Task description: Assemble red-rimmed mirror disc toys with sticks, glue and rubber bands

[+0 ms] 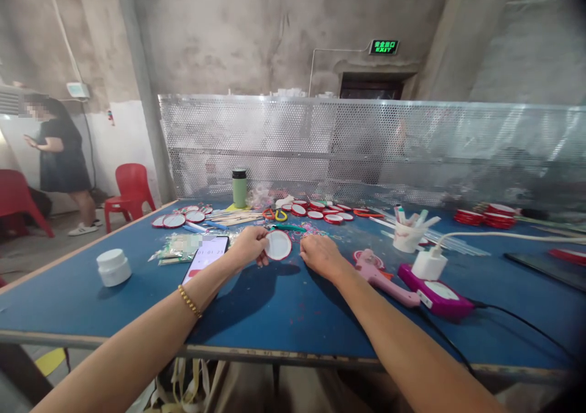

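My left hand [251, 246] pinches a round white disc with a red rim [278, 245] by its left edge, holding it above the blue table. Just right of the disc, my right hand [319, 255] is closed, its fingers bent together near the tabletop. Whatever those fingers may hold is too small or hidden to make out. Behind both hands lies a tangle of small pink and green strands [315, 229]. A phone with a lit timer screen [206, 257] lies partly under my left forearm. A pink glue gun [384, 280] rests beside my right forearm.
Several red-rimmed discs [315, 215] lie at the back. A green bottle [239, 188], a white jar [113, 268] and a cup of pens [408, 235] stand around. A purple power strip [437, 294] trails cables at right. A perforated metal panel [274, 138] borders the table; a person [59, 144] stands far left.
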`<state>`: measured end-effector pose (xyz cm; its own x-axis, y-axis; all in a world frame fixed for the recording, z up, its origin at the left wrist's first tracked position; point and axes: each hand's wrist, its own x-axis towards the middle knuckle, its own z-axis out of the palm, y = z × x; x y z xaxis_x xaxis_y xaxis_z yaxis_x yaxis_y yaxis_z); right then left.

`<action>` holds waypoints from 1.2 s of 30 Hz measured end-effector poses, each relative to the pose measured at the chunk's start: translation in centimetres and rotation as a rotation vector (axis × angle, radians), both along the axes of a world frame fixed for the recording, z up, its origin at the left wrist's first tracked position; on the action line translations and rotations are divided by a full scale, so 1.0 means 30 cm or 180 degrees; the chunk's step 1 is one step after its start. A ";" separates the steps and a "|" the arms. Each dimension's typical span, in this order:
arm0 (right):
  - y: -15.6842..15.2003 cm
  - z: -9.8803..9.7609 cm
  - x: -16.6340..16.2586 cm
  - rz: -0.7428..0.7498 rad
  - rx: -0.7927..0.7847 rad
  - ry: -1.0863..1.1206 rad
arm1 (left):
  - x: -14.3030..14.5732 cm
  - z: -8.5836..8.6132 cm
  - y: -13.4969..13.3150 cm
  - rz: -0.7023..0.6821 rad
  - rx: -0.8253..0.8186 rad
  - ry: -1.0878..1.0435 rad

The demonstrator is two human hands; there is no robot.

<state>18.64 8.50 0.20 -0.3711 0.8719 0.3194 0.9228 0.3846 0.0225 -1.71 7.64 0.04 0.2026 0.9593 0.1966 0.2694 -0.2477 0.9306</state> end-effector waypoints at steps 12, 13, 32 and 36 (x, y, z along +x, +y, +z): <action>0.013 0.061 -0.004 0.0515 -0.0252 0.1772 | 0.001 0.000 -0.006 -0.0200 0.0215 0.0123; 0.011 0.064 -0.001 0.0584 -0.0318 0.1927 | 0.000 0.000 -0.006 -0.0233 0.0234 0.0114; 0.004 0.020 -0.046 0.1017 -0.0482 0.2307 | 0.036 0.010 -0.061 -0.0554 -0.0342 0.0196; -0.006 0.018 -0.058 0.1043 -0.0480 0.2243 | 0.048 -0.015 -0.054 -0.0613 -0.0147 0.0182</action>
